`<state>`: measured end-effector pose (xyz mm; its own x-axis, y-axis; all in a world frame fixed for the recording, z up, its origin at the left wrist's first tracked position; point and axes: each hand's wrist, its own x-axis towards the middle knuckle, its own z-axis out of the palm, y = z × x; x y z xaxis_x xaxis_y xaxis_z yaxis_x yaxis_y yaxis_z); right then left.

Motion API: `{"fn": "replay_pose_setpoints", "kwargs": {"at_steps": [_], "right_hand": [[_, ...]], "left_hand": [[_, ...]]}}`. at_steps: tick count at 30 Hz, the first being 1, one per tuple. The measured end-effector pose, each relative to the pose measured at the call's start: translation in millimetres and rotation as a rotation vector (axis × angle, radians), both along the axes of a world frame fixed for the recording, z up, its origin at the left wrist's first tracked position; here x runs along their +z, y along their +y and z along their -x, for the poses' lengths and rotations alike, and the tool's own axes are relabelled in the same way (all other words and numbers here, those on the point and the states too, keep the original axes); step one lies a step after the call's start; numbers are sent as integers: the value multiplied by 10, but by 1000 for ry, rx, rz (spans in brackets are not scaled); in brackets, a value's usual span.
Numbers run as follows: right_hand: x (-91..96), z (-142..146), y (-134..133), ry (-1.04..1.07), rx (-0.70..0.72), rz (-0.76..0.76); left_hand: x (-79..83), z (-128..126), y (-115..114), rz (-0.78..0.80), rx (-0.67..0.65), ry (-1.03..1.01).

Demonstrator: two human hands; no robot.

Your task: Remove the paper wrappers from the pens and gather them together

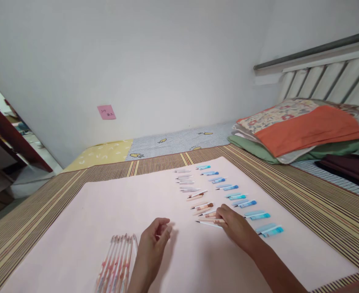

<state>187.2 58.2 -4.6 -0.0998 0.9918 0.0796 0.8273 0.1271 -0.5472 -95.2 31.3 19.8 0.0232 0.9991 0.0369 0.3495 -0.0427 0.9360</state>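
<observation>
My right hand [232, 226] pinches a light-brown pen [216, 221] low over the pink sheet [75, 219]; a white refill with a dark tip lies alongside it, partly hidden by the fingers. Just beyond are other brown pens [204, 206] with caps and refills beside them. My left hand [155, 240] hovers above the sheet to the left, its fingers loosely curled, thumb and index finger apart, with nothing visible in them. Beside its wrist lies a bunch of slim pens with pink patterns [115, 260], partly cut off by the lower edge.
A slanting row of blue pens [248, 203] with caps runs along the sheet's right side. Several pale grey pens [183, 179] lie further back. The sheet rests on a striped mat [252, 171]. Folded bedding [310, 134] sits at the right; a pink note [106, 112] is on the wall.
</observation>
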Motion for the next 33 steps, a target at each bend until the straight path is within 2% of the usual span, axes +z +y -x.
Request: {"fn": "replay_pose_setpoints", "kwargs": {"at_steps": [6, 11, 14, 19, 22, 25, 29, 33], "right_hand": [[-23, 16, -4, 47, 5, 2], [-5, -14, -24, 107, 52, -8], [154, 57, -51, 192, 123, -32], [545, 361, -72, 300, 302, -66], [700, 551, -58, 313, 363, -115], [773, 696, -39, 338, 351, -143], [766, 818, -24, 436, 314, -141], [683, 910, -11, 570, 193, -78]], "left_hand": [[18, -13, -6, 16, 8, -37], [9, -79, 10, 50, 8, -165], [-74, -167, 27, 131, 11, -295], [-213, -291, 45, 184, 2, -594], [-160, -286, 36, 164, 47, -736], [-43, -250, 11, 85, 130, -820], [82, -223, -40, -37, 214, -845], [141, -239, -77, -55, 252, -937]]}}
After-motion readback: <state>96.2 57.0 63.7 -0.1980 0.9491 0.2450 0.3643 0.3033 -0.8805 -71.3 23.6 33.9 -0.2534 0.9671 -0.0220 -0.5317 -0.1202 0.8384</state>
